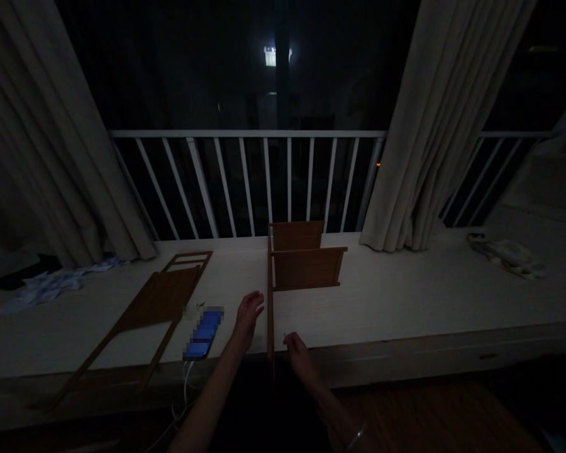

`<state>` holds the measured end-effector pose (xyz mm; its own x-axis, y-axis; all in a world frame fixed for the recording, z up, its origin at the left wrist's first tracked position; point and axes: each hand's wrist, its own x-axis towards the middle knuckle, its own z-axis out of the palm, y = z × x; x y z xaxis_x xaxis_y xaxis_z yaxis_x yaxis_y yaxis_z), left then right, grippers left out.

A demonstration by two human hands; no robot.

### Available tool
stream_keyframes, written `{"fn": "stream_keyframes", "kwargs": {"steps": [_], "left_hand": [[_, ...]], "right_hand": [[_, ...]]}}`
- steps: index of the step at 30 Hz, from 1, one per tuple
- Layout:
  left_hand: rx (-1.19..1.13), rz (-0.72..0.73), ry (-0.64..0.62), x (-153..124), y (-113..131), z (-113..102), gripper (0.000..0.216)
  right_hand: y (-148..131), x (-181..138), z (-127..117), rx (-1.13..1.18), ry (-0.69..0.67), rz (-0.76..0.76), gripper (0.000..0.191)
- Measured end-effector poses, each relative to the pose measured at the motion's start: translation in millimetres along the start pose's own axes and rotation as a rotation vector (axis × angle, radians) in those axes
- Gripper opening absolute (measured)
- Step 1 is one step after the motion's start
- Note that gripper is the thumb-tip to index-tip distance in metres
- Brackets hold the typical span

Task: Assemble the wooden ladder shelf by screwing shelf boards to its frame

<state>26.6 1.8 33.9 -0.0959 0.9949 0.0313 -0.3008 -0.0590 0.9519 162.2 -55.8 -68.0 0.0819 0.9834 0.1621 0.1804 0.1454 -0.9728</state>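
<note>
A partly joined wooden shelf frame (306,269) stands on the pale window ledge. Its long upright side faces me edge-on, and two brown panels extend from it to the right. Just left of that upright is my left hand (249,313), empty, its fingers curved with gaps between them. On the other side, my right hand (298,349) is closed in a pinch near the upright's lower end. Something tiny shows at its fingertips, too small and dim to name. Lying flat to the left is a second wooden side frame (163,296) with a solid panel.
A phone (204,335) with a lit, blurred screen lies left of my left forearm, its white cable (186,384) hanging over the ledge edge. Crumpled papers (51,283) lie far left. White railings (245,134) and curtains (434,126) stand behind. The room is dim.
</note>
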Motion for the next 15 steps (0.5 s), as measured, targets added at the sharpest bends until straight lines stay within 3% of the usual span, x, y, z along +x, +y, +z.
{"fn": "stream_keyframes", "kwargs": {"steps": [8, 15], "left_hand": [[-0.014, -0.149, -0.026, 68.2, -10.8, 29.7, 0.036], [-0.152, -0.37, -0.046, 95.9, -11.2, 44.1, 0.025]], "right_hand": [[-27.4, -45.2, 5.1, 0.035, -0.123, -0.012, 0.035], [-20.6, -69.8, -0.6, 0.024, -0.017, -0.199, 0.039]]}}
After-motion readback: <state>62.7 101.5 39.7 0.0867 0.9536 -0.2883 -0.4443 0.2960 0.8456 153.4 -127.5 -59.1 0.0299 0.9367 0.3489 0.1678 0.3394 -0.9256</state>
